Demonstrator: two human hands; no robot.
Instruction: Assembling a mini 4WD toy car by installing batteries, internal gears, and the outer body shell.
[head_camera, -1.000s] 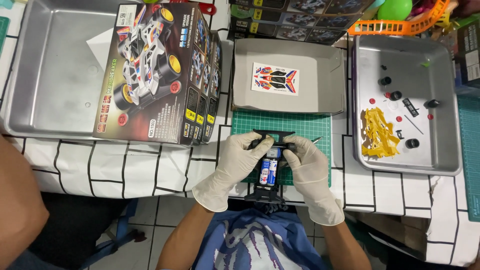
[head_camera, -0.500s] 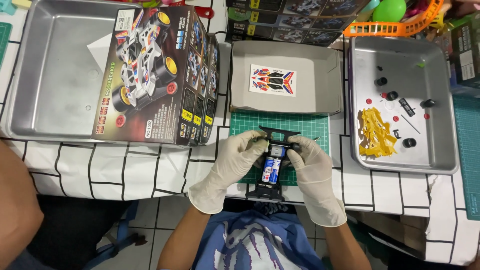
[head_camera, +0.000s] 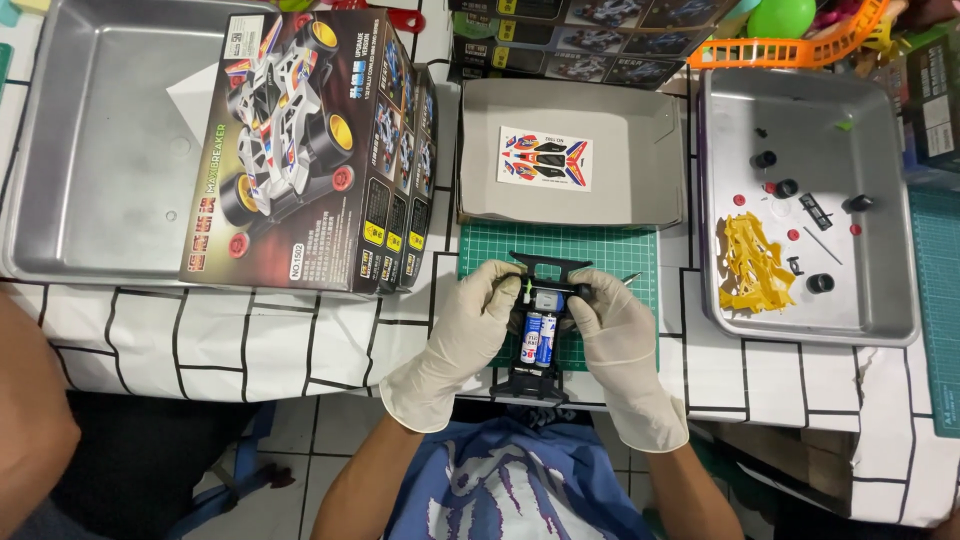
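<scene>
Gloved fingers of both hands are pinching a black toy car chassis from either side, over a green cutting mat. The left hand and right hand are gripping equally close, the chassis's long axis pointing away from the person. Beyond are lying a grey tray with a sticker sheet, the kit box to the left and a metal tray of small parts to the right on the counter.

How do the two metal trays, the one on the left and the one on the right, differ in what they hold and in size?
The left metal tray looks larger; the right metal tray looks smaller. The left tray bears one corner of the toy car box and a white paper sheet; the right tray holds a yellow parts frame, small black wheels and red bits. Both are shiny rectangular pans standing on the checked tablecloth.
</scene>
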